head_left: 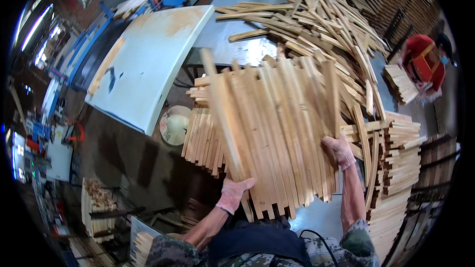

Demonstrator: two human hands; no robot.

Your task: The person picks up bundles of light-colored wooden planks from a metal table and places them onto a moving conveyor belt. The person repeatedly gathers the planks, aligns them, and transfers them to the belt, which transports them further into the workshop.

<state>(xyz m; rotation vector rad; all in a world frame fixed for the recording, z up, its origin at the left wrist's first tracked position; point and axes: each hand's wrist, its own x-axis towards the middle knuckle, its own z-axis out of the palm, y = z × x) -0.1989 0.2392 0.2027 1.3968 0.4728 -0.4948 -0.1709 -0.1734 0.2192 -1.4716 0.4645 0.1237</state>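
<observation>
A wide row of pale wooden strips (272, 133), side by side with uneven ends, is held in front of my body. My left hand (234, 193), in a pinkish glove, grips its lower left edge with the thumb over the front. On the other side my right hand (340, 149), gloved alike, clasps the right edge. One strip at the far left (221, 118) slants and looks blurred; another at the right (330, 96) sticks up above the rest. The undersides of the strips and most fingertips are hidden.
Loose strips (316, 29) lie heaped on a metal table (250, 52). Stacked strips (203, 136) stand behind the held row, more (396, 183) at the right. A white panel (153, 54) stands at left, near a round white lid (176, 125). A person in red (423, 62) holds strips at far right.
</observation>
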